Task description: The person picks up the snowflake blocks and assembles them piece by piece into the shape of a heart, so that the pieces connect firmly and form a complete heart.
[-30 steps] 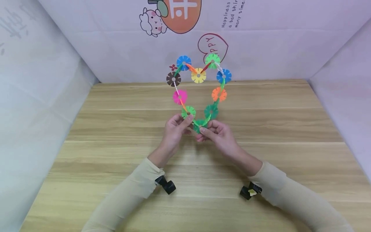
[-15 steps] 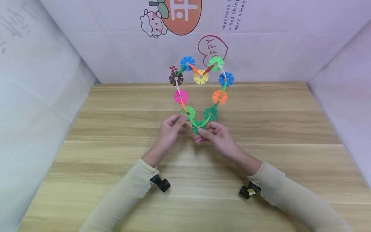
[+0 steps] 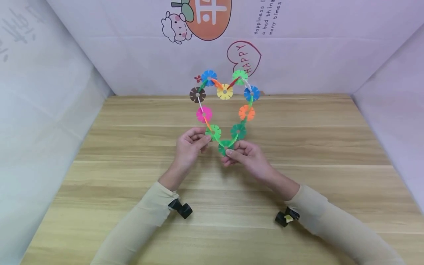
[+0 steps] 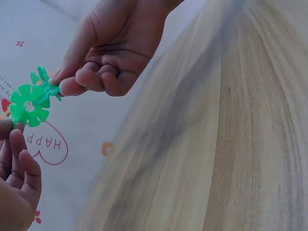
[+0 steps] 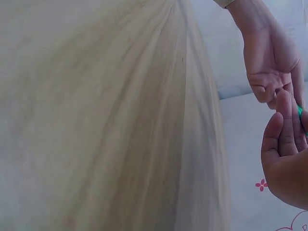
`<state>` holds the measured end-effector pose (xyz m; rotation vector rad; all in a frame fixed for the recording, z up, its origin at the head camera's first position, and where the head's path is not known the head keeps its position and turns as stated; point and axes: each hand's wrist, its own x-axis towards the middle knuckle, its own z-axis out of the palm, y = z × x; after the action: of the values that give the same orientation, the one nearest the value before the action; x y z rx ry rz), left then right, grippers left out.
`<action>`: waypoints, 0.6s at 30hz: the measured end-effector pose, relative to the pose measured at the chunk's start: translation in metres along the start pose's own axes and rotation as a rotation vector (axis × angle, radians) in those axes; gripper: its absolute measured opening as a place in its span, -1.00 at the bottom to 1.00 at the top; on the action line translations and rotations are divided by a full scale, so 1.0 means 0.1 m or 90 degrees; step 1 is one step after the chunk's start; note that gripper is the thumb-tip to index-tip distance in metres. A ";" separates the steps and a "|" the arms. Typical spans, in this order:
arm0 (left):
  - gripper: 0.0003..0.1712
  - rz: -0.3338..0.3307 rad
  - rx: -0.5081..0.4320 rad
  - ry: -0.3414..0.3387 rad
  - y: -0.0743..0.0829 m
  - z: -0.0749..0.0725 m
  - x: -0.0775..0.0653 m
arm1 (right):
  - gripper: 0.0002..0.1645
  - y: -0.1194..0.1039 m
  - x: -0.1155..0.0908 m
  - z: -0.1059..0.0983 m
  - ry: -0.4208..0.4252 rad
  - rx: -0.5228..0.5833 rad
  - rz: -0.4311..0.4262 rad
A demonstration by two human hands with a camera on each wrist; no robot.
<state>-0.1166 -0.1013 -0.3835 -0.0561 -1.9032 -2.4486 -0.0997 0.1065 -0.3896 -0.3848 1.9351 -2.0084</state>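
Observation:
A heart-shaped ring of slotted plastic snowflake discs is held up above the table in the head view. My left hand (image 3: 190, 147) pinches the light green disc (image 3: 214, 131) at its lower left between thumb and fingers. My right hand (image 3: 246, 156) grips the green disc (image 3: 223, 147) at the bottom tip, thumb in front. Higher up are a pink disc (image 3: 204, 115), a brown disc (image 3: 197, 95), a yellow disc (image 3: 225, 92) and an orange disc (image 3: 247, 113). Discs set edge-on link the flat ones. In the right wrist view only a sliver of green shows.
Below the hands spreads a wood-grain table (image 3: 212, 228). A white printed cloth (image 3: 298, 62) hangs behind it, and white cloth walls stand at both sides. Each sleeve carries a small black camera (image 3: 181, 208) at the wrist.
The heart has sunk slightly and shifted a little left. My left hand has slid outward to the left, its thumb now at the light green disc's edge. The right hand has barely moved.

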 end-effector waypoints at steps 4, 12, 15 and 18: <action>-0.82 -0.001 0.003 0.007 0.04 0.01 -0.02 | -0.79 -0.03 0.00 -0.09 -0.031 -0.015 0.013; -0.81 -0.007 -0.013 -0.009 0.03 -0.07 -0.04 | -0.65 -0.08 0.09 -0.36 0.052 -0.044 0.009; -0.83 -0.023 -0.015 -0.017 0.01 -0.08 -0.05 | -0.72 -0.12 0.13 -0.41 0.078 -0.035 -0.014; -0.83 -0.043 -0.018 -0.019 -0.01 -0.08 -0.06 | -0.81 -0.15 0.15 -0.44 0.083 -0.027 -0.034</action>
<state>-0.1112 -0.1086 -0.3867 -0.0288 -1.9137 -2.5323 -0.1319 0.1409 -0.3771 -0.3260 2.0687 -2.0766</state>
